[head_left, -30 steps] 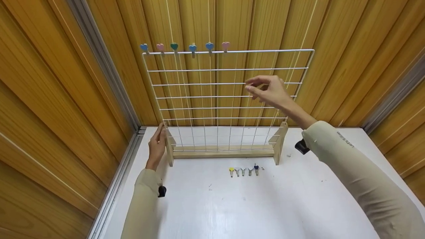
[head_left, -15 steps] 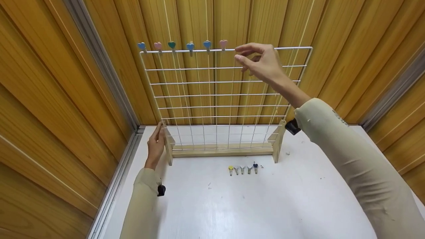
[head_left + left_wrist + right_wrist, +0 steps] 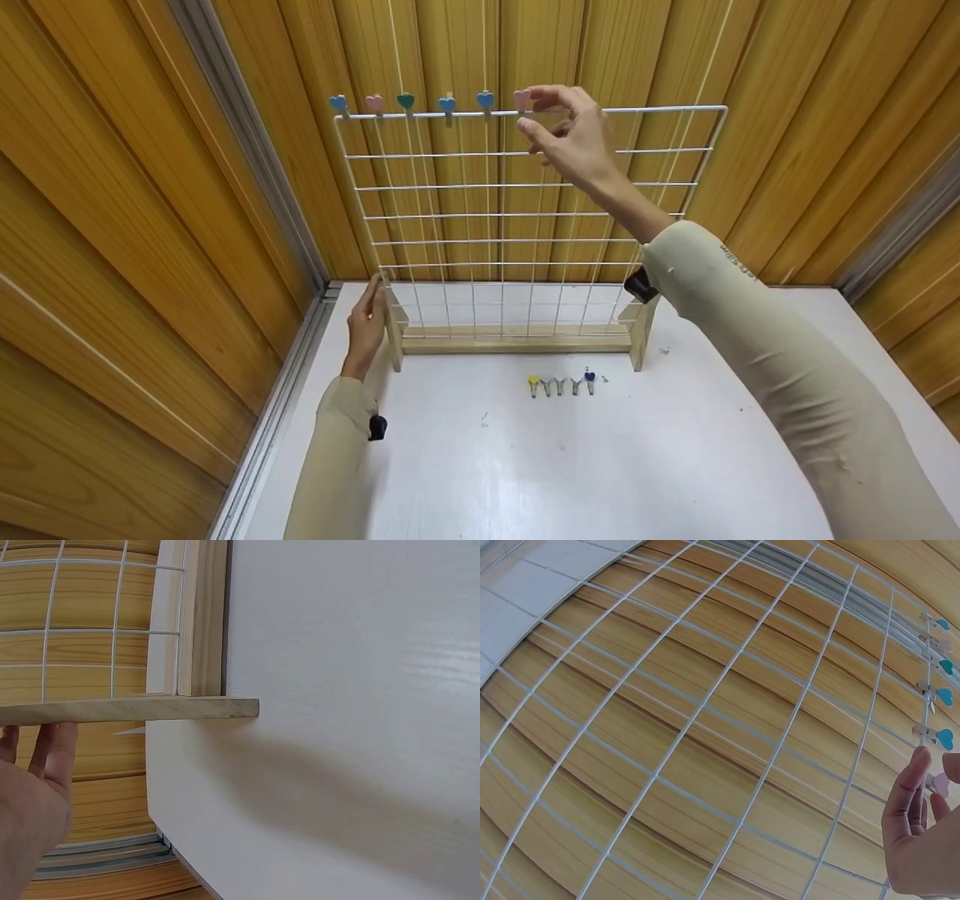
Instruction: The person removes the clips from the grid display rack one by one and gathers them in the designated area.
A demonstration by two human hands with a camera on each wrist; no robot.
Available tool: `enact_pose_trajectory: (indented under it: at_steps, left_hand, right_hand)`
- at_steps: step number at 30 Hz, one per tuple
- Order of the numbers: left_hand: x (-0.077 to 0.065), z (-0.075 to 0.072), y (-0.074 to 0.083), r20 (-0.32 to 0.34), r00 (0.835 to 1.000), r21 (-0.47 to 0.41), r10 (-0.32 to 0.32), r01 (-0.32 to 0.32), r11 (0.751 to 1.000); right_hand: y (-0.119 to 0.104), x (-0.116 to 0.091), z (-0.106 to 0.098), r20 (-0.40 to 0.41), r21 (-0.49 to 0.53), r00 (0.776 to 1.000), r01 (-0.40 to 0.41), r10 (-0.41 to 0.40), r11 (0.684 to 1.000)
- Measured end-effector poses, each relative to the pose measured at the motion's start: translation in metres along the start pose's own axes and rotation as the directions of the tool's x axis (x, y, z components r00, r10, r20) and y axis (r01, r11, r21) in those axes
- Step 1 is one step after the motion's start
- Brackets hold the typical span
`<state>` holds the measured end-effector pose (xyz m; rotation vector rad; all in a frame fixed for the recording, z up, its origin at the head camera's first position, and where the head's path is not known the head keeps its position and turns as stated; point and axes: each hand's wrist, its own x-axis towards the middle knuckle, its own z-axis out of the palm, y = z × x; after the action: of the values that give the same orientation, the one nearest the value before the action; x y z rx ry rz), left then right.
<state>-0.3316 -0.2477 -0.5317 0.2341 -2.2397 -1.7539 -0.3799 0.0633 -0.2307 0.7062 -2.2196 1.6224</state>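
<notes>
A white wire grid (image 3: pixel 450 186) stands upright in a wooden stand (image 3: pixel 517 344). Along its top bar sit heart clothespins in blue, pink and green. At the rightmost of these, a pink heart clothespin (image 3: pixel 522 98), my right hand (image 3: pixel 576 142) has its index fingertip by the heart and its thumb lower, the two spread apart. The right wrist view shows this pink clothespin (image 3: pixel 938 784) just beside the fingers. My left hand (image 3: pixel 367 326) rests its fingertips against the outer side of the stand's left leg (image 3: pixel 135 709).
On the white table (image 3: pixel 525 465), before the stand, lies a short row of clothespins: a yellow heart one (image 3: pixel 533 385), several pale ones (image 3: pixel 560 386) and a dark blue heart one (image 3: pixel 590 381). Wood-plank walls (image 3: pixel 120 225) enclose the back and sides.
My right hand has risen from the middle of the grid to the top bar and moved left to the last pink clothespin. My left hand has stayed at the stand's leg.
</notes>
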Motion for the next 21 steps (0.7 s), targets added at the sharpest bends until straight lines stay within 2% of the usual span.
enact_pose_trajectory:
  at_steps: [6,10,15,17,21]
  left_hand:
    - [-0.001,0.001,0.003,0.0,1.0,-0.01,-0.008,0.008,1.0]
    - [-0.001,0.001,0.003,0.013,1.0,-0.025,-0.008,0.008,1.0]
    - [-0.002,0.001,0.002,0.003,1.0,-0.03,-0.006,0.006,1.0]
    - [-0.001,0.001,0.002,-0.008,1.0,-0.03,0.003,-0.003,1.0]
    - [0.0,0.001,0.001,-0.014,1.0,-0.026,0.005,-0.006,1.0]
  right_hand:
    - [0.003,0.005,0.003,0.055,0.012,0.998,-0.028,0.027,1.0]
    - [0.006,0.01,0.003,0.079,0.121,0.997,-0.03,0.02,0.992]
    - [0.014,0.017,-0.002,0.119,0.311,0.993,-0.038,0.0,0.95]
    - [0.018,0.019,-0.005,0.139,0.343,0.99,-0.038,-0.011,0.939]
    - [0.022,0.021,-0.007,0.149,0.346,0.988,-0.019,-0.035,0.938]
